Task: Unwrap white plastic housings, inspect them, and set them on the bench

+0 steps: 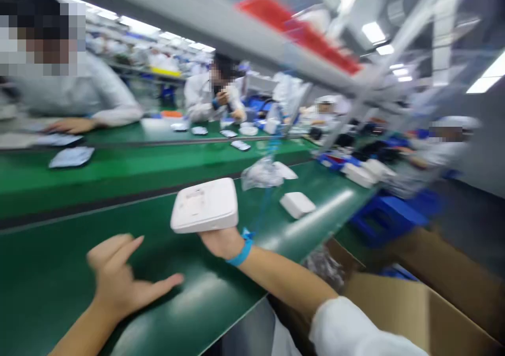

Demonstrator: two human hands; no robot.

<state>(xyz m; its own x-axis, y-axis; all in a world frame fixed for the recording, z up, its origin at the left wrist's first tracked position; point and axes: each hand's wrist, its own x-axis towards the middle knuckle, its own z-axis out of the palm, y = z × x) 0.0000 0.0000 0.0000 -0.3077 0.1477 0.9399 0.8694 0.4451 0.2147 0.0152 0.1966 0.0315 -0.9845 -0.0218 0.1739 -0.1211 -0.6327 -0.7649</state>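
My right hand (221, 242) holds a flat white plastic box (205, 205) above the green table mat (59, 272); a blue strap circles that wrist. My left hand (118, 280) hovers over the mat at the lower left, fingers spread and empty, a short way left of the box. The picture is blurred by motion.
A second white box (297, 204) and a crumpled clear bag (260, 174) lie on the mat further right. An open cardboard carton (398, 303) stands at the lower right, blue bins (389, 212) beyond it. Other people sit at the far side of the green belt (130, 164) with small bagged parts.
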